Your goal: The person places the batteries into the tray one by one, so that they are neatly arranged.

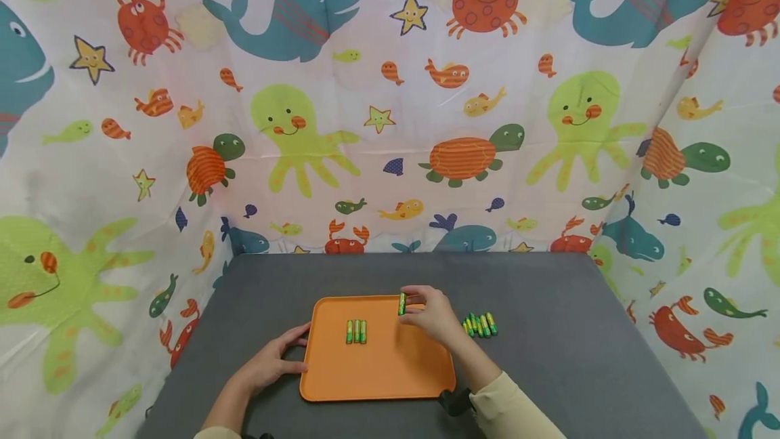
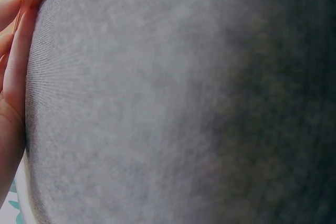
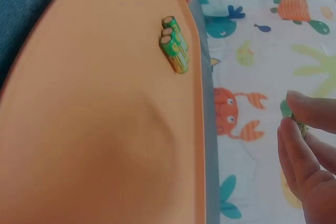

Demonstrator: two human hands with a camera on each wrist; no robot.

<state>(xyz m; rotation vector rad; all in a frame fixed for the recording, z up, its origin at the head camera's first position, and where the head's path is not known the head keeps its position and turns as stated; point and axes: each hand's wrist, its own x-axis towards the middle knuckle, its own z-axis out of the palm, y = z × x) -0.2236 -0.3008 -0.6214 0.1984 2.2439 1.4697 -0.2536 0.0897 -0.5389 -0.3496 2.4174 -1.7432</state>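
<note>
My right hand [image 1: 431, 314] pinches one green-and-yellow battery [image 1: 402, 303] between thumb and fingertips, upright over the upper right of an orange tray [image 1: 378, 378]. In the right wrist view, the fingers [image 3: 299, 150] cover most of this battery. Three matching batteries [image 1: 357, 332] lie side by side on the tray's left half; the right wrist view shows their ends close together. At the tray's left edge, my left hand [image 1: 268, 364] rests with thumb and fingers spread along the rim. Its fingers [image 2: 18, 56] show against the orange edge in the left wrist view.
Several more batteries [image 1: 479, 325] lie in a row on the grey table [image 1: 548, 358], right of the tray and partly behind my right forearm. A curtain [image 1: 390, 120] printed with sea animals stands along the back and both sides of the table.
</note>
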